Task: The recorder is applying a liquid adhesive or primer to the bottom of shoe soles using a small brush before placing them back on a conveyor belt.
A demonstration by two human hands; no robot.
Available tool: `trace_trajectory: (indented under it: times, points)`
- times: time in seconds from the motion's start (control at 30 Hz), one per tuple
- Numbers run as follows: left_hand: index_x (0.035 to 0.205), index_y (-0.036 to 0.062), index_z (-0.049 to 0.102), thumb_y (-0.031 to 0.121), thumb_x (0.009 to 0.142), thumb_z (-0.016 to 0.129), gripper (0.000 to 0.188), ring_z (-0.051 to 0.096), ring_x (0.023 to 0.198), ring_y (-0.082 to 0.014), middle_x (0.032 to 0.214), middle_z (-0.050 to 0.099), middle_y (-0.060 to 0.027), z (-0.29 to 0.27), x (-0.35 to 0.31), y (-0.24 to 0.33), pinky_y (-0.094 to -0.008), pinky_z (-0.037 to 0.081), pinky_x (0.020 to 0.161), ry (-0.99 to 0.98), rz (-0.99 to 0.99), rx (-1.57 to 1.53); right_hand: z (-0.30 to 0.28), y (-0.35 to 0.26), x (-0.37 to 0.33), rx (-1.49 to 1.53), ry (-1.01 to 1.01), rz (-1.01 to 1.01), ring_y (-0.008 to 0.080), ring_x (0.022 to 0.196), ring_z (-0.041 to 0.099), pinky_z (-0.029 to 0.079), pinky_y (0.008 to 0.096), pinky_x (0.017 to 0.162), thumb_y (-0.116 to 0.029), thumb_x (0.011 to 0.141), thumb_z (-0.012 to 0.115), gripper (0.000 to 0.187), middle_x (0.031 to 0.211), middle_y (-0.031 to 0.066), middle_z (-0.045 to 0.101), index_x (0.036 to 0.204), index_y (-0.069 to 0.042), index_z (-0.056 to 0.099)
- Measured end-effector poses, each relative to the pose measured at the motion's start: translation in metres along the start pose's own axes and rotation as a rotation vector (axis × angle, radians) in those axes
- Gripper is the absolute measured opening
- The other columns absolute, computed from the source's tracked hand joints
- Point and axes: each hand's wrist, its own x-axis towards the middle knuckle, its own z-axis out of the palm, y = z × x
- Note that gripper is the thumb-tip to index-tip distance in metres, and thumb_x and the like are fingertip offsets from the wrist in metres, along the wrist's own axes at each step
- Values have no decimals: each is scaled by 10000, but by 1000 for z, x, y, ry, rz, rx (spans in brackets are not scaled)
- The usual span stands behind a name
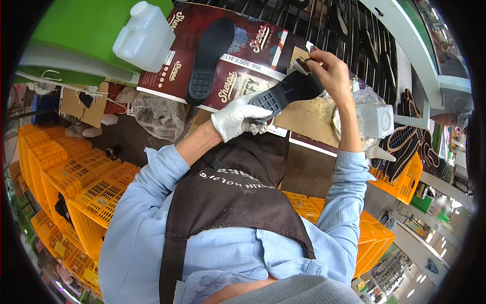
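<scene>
My left hand (238,117), in a white glove, is closed around the heel end of a black shoe sole (287,95), its gridded hollow side up. My bare right hand (330,76) pinches a small brush-like tool (302,65) with a pale edge and dark upper part, held at the toe end of the sole. Whether the tool touches the sole I cannot tell exactly. A second black shoe sole (212,58) lies on the printed dark-red cardboard (167,83), beyond my left hand. Beneath the held sole is a stained brown cardboard piece (309,121).
A white plastic jug (144,38) stands at the far left. Near my right forearm are a clear plastic container (375,120) and a white nozzle (380,153). A black-barred rack (372,45) holds soles at the back right. Orange crates (104,195) stand left and right of me.
</scene>
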Motion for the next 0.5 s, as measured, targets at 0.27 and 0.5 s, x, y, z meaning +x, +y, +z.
trace_trajectory:
  times: [0.27, 0.5]
  points:
    - [1150, -11, 524, 62, 854, 601, 315, 591, 612, -104, 833, 614, -66, -2, 1, -1, -203, 452, 480, -13, 13, -31, 9, -8, -9, 37, -68, -13, 157, 729, 653, 507, 294, 650, -93, 796, 679, 198, 823, 121, 687, 960, 18, 674]
    - [1176, -7, 512, 55, 856, 595, 336, 597, 635, -100, 860, 617, -66, -1, 0, -2, -201, 470, 489, -16, 17, -45, 17, -9, -9, 84, -234, 51, 112, 701, 623, 492, 253, 632, -90, 814, 665, 175, 789, 79, 679, 954, 13, 676]
